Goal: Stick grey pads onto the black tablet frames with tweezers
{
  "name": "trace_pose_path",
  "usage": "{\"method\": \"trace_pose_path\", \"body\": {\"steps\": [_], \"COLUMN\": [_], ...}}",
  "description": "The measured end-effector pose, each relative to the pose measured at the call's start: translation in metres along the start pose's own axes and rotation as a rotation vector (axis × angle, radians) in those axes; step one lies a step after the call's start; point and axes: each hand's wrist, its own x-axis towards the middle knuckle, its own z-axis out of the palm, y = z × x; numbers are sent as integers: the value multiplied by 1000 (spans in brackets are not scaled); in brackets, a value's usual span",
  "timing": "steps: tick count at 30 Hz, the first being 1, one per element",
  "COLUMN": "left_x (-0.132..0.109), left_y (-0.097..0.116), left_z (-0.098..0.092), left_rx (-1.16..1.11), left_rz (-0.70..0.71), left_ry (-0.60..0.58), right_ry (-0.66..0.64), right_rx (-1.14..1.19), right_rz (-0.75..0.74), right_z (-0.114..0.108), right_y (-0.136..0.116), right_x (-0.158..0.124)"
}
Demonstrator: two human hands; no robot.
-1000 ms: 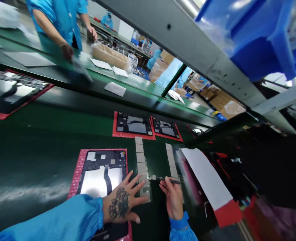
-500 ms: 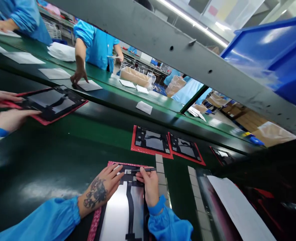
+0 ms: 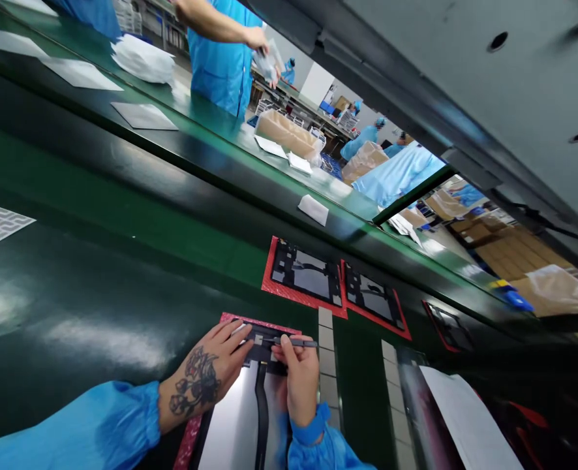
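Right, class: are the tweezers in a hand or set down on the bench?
In hand: the right hand pinches the tweezers over the tablet panel.

bright blue sleeve [image 3: 68,418]; dark floral tattoo [image 3: 194,383]; red mat [image 3: 289,295] under a black frame [image 3: 306,273]; dark green bench [image 3: 122,196]

**Free room and obstacles.** Open passage: the dark green worktop [image 3: 98,261], left of your left hand [image 3: 209,371]. Obstacles: the strip of grey pads [image 3: 326,359], just beside the tweezers [image 3: 293,341] in your right hand [image 3: 301,382]; two black panels on red mats [image 3: 306,275], directly ahead; a white sheet [image 3: 465,418], farther right; a grey steel beam [image 3: 440,85], overhead.
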Motion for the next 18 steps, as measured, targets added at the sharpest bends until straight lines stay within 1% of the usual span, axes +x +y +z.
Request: {"method": "trace_pose_path", "body": {"steps": [4,9,16,18], "left_x": [1,0,3,5], "left_y": [2,2,3,4], "left_z": [-5,-5,-1,0], "left_rx": [9,11,38,49], "left_rz": [-4,8,-8,-11], "left_ry": [-49,-57,-66,-63], "right_ry": [17,18,-22,-9], "right_rx": [10,6,-50,-73], "right_rz": [13,4,-11,-26], "right_z": [1,0,-2,-3], "right_y": [0,2,6,6], "right_x": [0,1,2,5]}}
